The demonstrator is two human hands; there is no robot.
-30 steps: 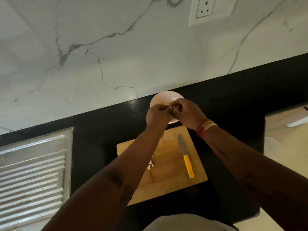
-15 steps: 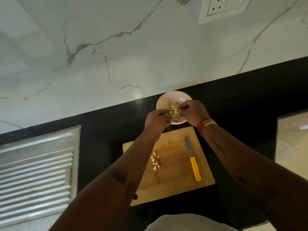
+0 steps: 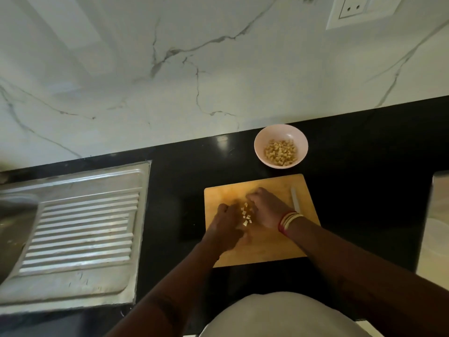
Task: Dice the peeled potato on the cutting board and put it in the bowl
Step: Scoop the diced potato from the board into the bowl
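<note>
Both hands down on the cutting board [image 3: 272,246], cupped toward each other around the last small cluster of potato cubes [image 3: 246,216]. Left hand [image 3: 227,226] lies on the cubes' left side, fingers bent inward, knuckles up. Right hand [image 3: 266,207] lies on their right side, fingers curled over and reaching toward the board's far edge. Grip state, both hands: fingers curved and closing in beside the cubes. Cannot tell whether any cube is already pinched or lifted; the fingertips are hidden under the knuckles.

Step in hand, as I judge it: gathering the leftover dice for transfer. Cutting looks finished, no whole potato in view.

Relative to the board: the cubes sit near its middle, slightly left. The knife [image 3: 295,199] rests on the board's right part, blade pointing to the far edge, handle hidden under the right wrist; neither hand holds it. Bangles [image 3: 289,221] on the right wrist. The bowl [image 3: 261,152] stands just beyond the board's far edge, apart from it, already holding a heap of dice [image 3: 281,152].

Next move calls for: closing both hands under the cluster so none slips out, lifting, carrying over the far edge and releasing above the bowl. Cubes are small and likely wet; a stray one may stick to the fingers or roll onto the counter [image 3: 170,215].

Both forearms reach in from the near side, converging at mid-board.
</note>
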